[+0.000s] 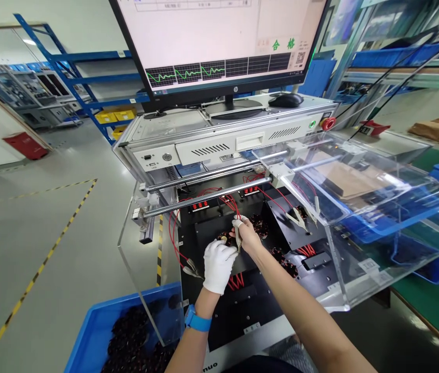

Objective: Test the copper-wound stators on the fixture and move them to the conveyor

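My left hand (218, 265), in a white glove with a blue wristband, rests on a small dark coil part (225, 239) lying on the black fixture plate (242, 305) of the test machine. My right hand (247, 234), bare with a white finger cot, pinches a metal clip (238, 239) on a red wire (231, 203) right beside that part. Both hands meet over the same spot. Another dark coil (260, 225) sits just behind my right hand, and a third (286, 261) lies to its right.
A clear acrylic guard (378, 207) stands swung open at the right. Loose clips on red wires (192, 268) lie left of my hands. A blue bin of dark coils (126, 331) sits at lower left. Above, a monitor (219, 41) shows green traces.
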{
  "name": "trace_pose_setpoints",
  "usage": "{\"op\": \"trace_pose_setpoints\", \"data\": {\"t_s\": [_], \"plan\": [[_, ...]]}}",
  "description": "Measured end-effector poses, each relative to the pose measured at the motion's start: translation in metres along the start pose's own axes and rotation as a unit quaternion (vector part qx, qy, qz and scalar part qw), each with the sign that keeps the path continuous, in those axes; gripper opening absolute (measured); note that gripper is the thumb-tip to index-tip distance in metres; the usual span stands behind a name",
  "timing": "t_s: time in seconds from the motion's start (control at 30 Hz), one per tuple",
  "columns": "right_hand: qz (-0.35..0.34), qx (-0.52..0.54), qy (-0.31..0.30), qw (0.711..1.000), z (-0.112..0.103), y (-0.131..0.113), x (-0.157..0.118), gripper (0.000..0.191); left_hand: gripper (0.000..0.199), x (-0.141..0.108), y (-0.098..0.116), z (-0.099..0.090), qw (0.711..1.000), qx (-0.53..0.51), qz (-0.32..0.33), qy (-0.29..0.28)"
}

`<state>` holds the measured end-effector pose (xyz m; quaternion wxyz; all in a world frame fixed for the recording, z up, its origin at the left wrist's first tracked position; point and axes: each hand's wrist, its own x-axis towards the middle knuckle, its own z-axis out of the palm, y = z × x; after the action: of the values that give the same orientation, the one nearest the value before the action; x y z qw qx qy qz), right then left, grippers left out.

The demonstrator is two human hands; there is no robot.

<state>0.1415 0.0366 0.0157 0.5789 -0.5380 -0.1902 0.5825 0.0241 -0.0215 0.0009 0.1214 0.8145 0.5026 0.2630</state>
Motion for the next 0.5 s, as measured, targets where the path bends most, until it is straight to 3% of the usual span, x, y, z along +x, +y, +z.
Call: {"op": "trace_pose_setpoints", "data": {"t_s": [0.17, 0.27, 0.3, 0.37, 0.43, 0.5], "plan": [[-0.008, -0.011, -0.014, 1.0, 0.002, 0.002, 0.003, 0.028, 0.012, -0.002, -0.002, 0.004, 0.999, -0.027, -0.009, 0.023], [-0.108, -0.087, -0.012, 0.99, -0.022, 0.007, 0.005, 0.03, 0.013, -0.004, -0.005, 0.009, 0.99, -0.101, -0.052, 0.081], [-0.16, -0.148, 0.01, 0.976, -0.036, 0.01, 0.005, 0.031, 0.012, -0.005, -0.006, 0.011, 0.984, -0.128, -0.068, 0.102], [-0.239, -0.316, 0.069, 0.915, -0.066, 0.019, 0.007, 0.028, 0.011, -0.006, -0.007, 0.014, 0.974, -0.167, -0.085, 0.129], [-0.244, -0.476, 0.093, 0.84, -0.092, 0.027, 0.011, 0.019, 0.01, -0.006, -0.007, 0.015, 0.97, -0.181, -0.086, 0.136], [-0.222, -0.545, 0.044, 0.807, -0.108, 0.031, 0.016, 0.01, 0.009, -0.006, -0.007, 0.016, 0.971, -0.18, -0.083, 0.135]]}}
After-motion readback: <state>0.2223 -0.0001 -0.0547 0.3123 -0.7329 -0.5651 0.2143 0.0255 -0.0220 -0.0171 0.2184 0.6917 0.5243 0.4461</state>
